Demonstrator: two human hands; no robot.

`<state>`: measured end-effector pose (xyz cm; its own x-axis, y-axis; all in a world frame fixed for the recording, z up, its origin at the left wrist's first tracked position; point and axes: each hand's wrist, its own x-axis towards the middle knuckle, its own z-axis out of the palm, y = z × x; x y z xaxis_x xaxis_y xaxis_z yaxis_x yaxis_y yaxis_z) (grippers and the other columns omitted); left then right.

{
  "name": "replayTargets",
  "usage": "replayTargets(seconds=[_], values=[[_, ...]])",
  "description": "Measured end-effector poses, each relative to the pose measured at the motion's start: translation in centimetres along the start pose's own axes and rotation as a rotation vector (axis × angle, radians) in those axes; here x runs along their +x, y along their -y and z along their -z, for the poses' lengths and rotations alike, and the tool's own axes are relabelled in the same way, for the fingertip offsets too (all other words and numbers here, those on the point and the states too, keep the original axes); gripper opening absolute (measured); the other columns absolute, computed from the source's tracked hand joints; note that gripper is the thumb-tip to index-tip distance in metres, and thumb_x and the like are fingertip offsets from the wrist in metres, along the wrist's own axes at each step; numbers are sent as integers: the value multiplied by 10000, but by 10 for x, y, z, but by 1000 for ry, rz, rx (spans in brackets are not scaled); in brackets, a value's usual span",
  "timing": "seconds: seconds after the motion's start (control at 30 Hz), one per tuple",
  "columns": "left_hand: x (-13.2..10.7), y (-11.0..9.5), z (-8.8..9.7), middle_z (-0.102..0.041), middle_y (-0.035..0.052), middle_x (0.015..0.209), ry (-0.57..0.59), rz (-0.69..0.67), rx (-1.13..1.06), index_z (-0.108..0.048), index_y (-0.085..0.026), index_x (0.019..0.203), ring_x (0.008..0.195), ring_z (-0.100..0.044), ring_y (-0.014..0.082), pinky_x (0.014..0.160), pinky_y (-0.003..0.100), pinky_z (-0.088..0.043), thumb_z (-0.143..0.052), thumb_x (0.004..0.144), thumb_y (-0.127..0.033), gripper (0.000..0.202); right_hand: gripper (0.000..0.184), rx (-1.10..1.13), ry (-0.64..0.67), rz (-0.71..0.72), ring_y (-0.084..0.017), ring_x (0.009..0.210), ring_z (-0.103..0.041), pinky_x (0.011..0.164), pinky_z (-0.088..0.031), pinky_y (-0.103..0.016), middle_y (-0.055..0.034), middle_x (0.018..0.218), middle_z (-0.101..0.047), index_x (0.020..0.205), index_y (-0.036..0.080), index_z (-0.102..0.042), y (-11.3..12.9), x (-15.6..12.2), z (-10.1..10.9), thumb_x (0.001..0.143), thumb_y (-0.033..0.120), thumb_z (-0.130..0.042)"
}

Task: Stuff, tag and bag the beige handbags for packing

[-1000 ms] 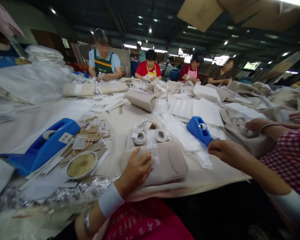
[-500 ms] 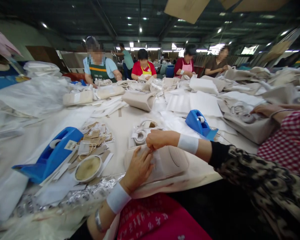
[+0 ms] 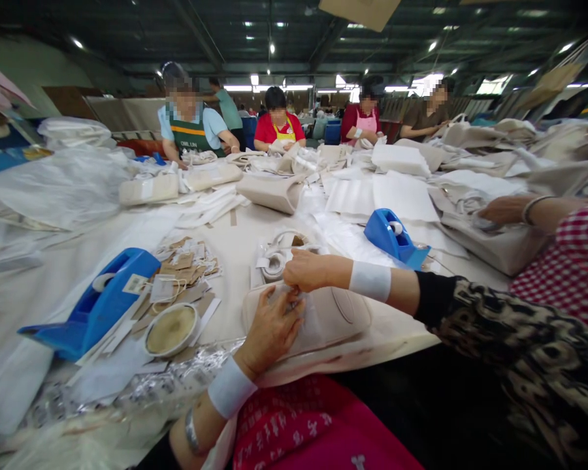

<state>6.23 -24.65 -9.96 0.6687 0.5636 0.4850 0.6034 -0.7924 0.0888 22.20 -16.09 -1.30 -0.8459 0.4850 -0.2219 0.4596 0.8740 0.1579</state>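
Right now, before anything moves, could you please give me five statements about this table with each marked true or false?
1. The left hand rests on the beige bag. True.
2. The right hand grips a tape dispenser. False: it is over the bag, close beside the left hand's fingers.
3. The blue tape dispenser on the left is nearer the camera than the blue one on the right. True.
4. The round dish stands right of the bag. False: it stands to the left.
5. A heap of tags lies between the left dispenser and the bag. True.
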Motion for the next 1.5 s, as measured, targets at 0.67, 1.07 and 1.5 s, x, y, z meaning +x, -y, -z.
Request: replayTargets(seconds=[0.67, 1.07, 1.5], values=[[1, -1, 3, -647, 87, 1101, 26, -6, -39, -592, -174, 1202, 1144, -524, 253, 1090, 549, -297, -515, 933, -217, 283, 167, -57, -178, -119, -202, 869, -570, 895, -227, -356, -76, 868, -686, 859, 120, -672, -58, 15, -6, 796, 262, -732], [-1, 1, 3, -626, 77, 1292, 17, -20, -73, -551, -179, 1288, 1309, -463, 227, 1164, 516, -221, -476, 965, -210, 333, 275, 80, -580, -243, -240, 1281, -449, 1147, -133, -496, -90, 1151, -671, 1098, 163, -615, 28, -42, -73, 947, 95, -394], [-1, -1, 12, -648, 69, 1268, -10, -30, -81, -562, -209, 1285, 1211, -559, 227, 1095, 504, -343, -523, 929, -200, 359, 476, 46, -726, -593, -280, 1427, -278, 1170, -130, -570, -73, 1536, -362, 1430, 249, -410, 17, -30, -74, 961, 174, -423]])
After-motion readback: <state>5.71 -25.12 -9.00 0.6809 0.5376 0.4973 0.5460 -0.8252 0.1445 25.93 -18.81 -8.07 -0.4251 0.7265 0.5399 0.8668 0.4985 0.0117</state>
